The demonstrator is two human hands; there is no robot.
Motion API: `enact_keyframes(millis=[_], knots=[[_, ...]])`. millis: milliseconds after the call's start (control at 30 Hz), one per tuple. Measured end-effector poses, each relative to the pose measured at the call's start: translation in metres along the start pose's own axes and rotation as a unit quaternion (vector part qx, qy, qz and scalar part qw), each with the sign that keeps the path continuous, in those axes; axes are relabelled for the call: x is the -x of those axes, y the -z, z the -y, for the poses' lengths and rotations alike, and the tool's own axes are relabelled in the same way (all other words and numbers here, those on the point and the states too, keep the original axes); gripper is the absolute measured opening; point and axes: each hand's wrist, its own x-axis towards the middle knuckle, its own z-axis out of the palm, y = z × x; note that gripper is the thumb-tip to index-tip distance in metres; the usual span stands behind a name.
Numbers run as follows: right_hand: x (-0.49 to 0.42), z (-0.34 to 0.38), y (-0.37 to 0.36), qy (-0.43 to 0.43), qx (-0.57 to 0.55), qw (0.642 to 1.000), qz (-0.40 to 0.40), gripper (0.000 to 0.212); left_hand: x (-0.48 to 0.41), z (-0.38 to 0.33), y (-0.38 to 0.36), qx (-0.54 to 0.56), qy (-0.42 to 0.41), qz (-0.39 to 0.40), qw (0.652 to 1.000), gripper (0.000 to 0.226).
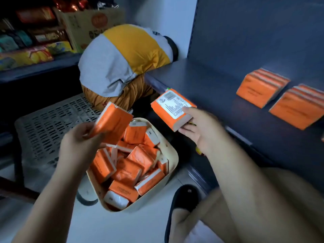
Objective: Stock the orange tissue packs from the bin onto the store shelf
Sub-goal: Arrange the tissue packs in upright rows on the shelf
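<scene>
A cream bin (172, 156) on the floor holds several orange tissue packs (128, 170) in a loose heap. My left hand (78, 142) grips one orange pack (113, 121) above the bin's left side. My right hand (198, 128) holds another orange pack (171, 107), white label side up, near the front edge of the dark blue shelf (210, 85). Two short rows of orange packs (261, 86) (298, 106) stand on the shelf at the right.
Another person (122, 62) in a yellow and grey top crouches beyond the bin, close to the shelf's left end. A grey perforated stool (47, 127) stands left of the bin. My black slipper (182, 202) is beside the bin. Snack shelves and a cardboard box (87, 25) fill the back left.
</scene>
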Motion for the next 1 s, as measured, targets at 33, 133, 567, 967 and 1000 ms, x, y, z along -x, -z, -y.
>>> enact_keyframes(millis=[33, 133, 567, 967, 1000], knots=[[0.01, 0.01, 0.008, 0.009, -0.003, 1.0, -0.003, 0.015, 0.007, -0.013, -0.003, 0.043, 0.0, 0.019, 0.999, 0.01], [0.044, 0.04, 0.044, 0.062, 0.039, 0.997, -0.006, 0.011, 0.023, -0.053, -0.019, 0.17, 0.02, 0.067, 0.983, 0.014], [0.152, 0.078, 0.247, 0.14, -0.095, 0.981, -0.098, 0.047, 0.095, -0.189, -0.133, 0.334, 0.031, 0.248, 0.909, 0.011], [0.13, 0.067, 0.286, 0.221, -0.034, 0.95, -0.218, 0.082, 0.104, -0.197, -0.231, 0.31, 0.016, 0.345, 0.886, 0.006], [0.125, 0.068, 0.287, 0.226, -0.04, 0.95, -0.212, 0.089, 0.096, -0.195, -0.233, 0.295, 0.007, 0.343, 0.892, 0.008]])
